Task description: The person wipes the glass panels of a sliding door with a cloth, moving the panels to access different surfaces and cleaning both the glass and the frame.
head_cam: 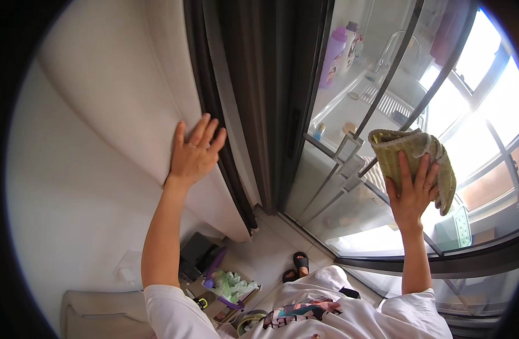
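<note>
My right hand (412, 190) presses a folded olive-green cloth (388, 163) with a pale edge against the glass door (365, 212). Its fingers are spread over the cloth, and a ring shows on one of them. On the other side, my left hand (193, 154) lies on the pale wall surface (157, 93), fingers apart and holding nothing. Its fingertips reach the dark trim (217, 114) along that wall's edge. Thin bars and small square ornaments (348, 152) cross the glass to the left of the cloth.
Behind the glass are a white sink (333, 110) with a faucet (382, 55), a purple bottle (333, 57) and a mint-green basket (456, 231). Low at left, a green plastic bag (232, 284) sits among clutter. My black sandals (301, 260) stand on the tiled floor (272, 231).
</note>
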Tool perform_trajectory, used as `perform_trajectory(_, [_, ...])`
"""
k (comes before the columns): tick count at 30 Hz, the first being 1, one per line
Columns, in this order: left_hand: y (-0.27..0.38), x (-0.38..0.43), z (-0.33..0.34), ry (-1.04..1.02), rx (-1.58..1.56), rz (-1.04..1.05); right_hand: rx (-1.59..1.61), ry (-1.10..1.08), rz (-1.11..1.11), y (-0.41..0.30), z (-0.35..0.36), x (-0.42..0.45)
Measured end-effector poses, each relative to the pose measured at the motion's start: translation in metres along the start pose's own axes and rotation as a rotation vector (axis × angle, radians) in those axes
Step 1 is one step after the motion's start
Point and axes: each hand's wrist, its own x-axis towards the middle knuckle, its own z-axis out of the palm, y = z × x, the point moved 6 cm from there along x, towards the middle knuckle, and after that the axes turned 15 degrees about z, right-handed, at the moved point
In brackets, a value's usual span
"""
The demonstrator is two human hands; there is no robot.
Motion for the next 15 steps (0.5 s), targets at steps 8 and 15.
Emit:
perform_trajectory(8, [0.006,0.027,0.007,-0.036,0.010,0.029,0.031,0.006,0.012,0.001,0.009,-0.004])
perform_trajectory(15, [0.003,0.043,0.028,-0.164,-0.001,-0.111,0.027,0.063,-0.092,0.002,0.012,-0.008])
